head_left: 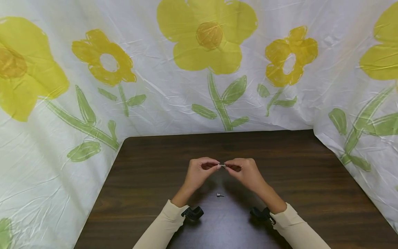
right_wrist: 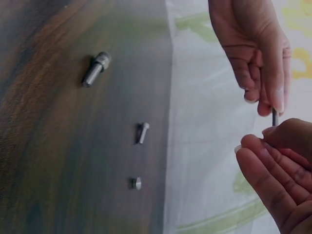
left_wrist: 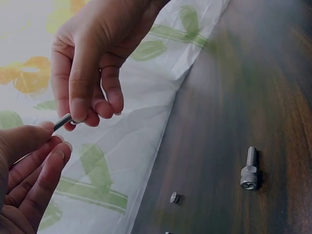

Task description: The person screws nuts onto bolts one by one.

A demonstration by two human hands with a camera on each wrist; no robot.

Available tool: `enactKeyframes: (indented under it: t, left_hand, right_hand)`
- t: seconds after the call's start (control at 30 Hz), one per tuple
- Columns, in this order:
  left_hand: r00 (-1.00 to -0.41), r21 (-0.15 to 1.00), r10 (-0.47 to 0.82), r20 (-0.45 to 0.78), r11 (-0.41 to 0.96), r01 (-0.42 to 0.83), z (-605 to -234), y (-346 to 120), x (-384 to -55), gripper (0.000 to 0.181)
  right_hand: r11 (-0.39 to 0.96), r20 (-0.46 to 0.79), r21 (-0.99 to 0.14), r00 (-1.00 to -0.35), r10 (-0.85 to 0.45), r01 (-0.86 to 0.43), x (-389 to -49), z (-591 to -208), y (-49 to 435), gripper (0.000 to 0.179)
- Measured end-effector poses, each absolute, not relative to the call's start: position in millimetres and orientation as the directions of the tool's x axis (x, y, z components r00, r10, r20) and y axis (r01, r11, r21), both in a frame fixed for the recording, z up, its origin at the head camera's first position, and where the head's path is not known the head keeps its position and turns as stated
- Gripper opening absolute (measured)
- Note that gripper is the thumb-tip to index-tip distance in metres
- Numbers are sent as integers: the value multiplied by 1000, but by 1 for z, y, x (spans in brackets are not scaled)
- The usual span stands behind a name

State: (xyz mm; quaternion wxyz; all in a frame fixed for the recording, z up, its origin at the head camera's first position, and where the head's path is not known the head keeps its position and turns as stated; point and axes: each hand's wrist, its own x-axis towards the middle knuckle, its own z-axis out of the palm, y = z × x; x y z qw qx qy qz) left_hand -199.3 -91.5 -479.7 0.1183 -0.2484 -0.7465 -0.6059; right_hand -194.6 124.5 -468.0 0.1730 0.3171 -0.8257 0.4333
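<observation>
My left grip (head_left: 199,172) and right grip (head_left: 246,172) pinched opposite ends of a metal rod (left_wrist: 62,122), which seemed to need steady alignment.

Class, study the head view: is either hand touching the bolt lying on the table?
No, the bolt lies on the table, apart from the left hand and the right hand.

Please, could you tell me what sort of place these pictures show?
Probably a makeshift work spot or recording corner, though I cannot be certain: a dark wood-look table, a wrinkled, flower-patterned white sheet hanging behind it and along both sides, and a small metal bolt lying on the table.
</observation>
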Motion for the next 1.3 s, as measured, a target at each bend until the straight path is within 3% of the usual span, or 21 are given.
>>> enactKeyframes:
  t: [0.8,1.13,1.3]
  left_hand:
    - [-746,707,173,644,239,666,-461,-80,-191,7]
    - [-731,699,165,662,215,682,-456,-79,-191,7]
    - [-755,731,161,635,190,655,-453,-80,-190,7]
  right_hand:
    - [472,566,-597,-758,-325,-648,-187,-445,120,17]
    - [483,571,-583,-752,-328,-653,-184,-436,119,22]
    - [450,600,-577,-727,-333,-682,-186,-437,123,21]
